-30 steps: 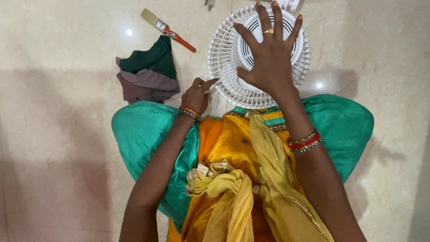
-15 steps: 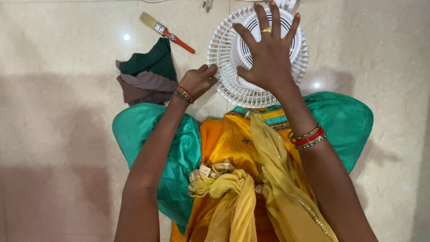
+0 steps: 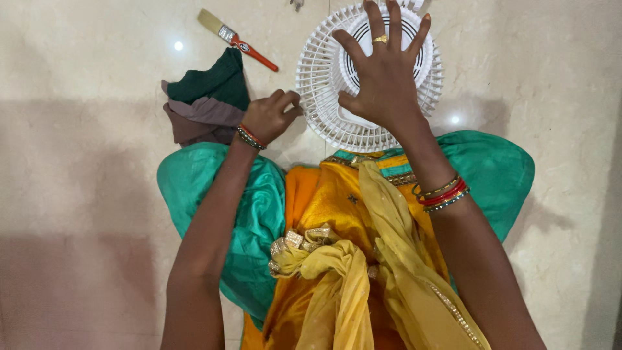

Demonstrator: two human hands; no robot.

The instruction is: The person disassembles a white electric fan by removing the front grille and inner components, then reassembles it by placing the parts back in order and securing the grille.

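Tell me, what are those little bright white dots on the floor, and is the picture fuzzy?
In the head view the dots are lamp glare on the shiny floor: one beside the paintbrush, one right of the white fan grille. A soft shadow band crosses the floor. The hands, left and right, look sharp.

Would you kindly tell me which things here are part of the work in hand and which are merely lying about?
In hand:
- white fan grille, on the floor
- right hand, spread flat on it
- left hand, curled at its left rim

Lying about:
- paintbrush with orange handle
- folded cloths, green and brown
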